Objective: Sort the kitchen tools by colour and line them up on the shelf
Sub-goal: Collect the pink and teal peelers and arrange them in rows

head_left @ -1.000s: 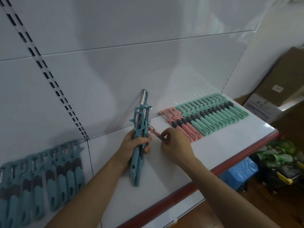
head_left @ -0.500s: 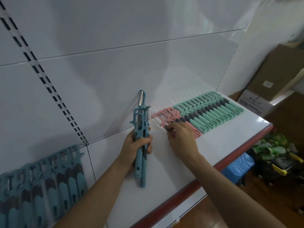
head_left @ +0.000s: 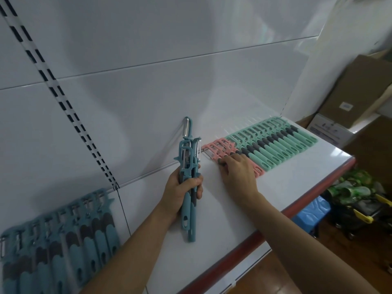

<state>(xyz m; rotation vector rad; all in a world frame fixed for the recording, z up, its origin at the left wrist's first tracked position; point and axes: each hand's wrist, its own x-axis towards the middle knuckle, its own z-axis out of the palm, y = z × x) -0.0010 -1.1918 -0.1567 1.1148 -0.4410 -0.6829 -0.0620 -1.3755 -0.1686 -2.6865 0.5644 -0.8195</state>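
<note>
A bundle of teal-blue plastic peelers with grey grips (head_left: 189, 164) stands upright over the white shelf (head_left: 286, 187), gripped in the left hand's (head_left: 182, 193) curled fingers, while the right hand's (head_left: 238, 174) bent fingers lie on the leftmost pink plastic peeler (head_left: 213, 150), pinching or merely pressing I cannot tell, beside the mint-green peeler row (head_left: 282, 148).

1. This is a shop, seen at a display rack: a white shelf (head_left: 286, 187) with a red front edge (head_left: 297, 206), white back panels (head_left: 191, 92), and a slotted upright (head_left: 63, 102) at upper left.
2. Stock in many identical copies lies in rows, with mint peelers (head_left: 282, 145) and pink peelers (head_left: 220, 148) right of centre and blue peelers (head_left: 63, 240) at lower left.
3. Cardboard boxes (head_left: 358, 90) stand at the right edge, and green packs (head_left: 356, 185) sit low at lower right.
</note>
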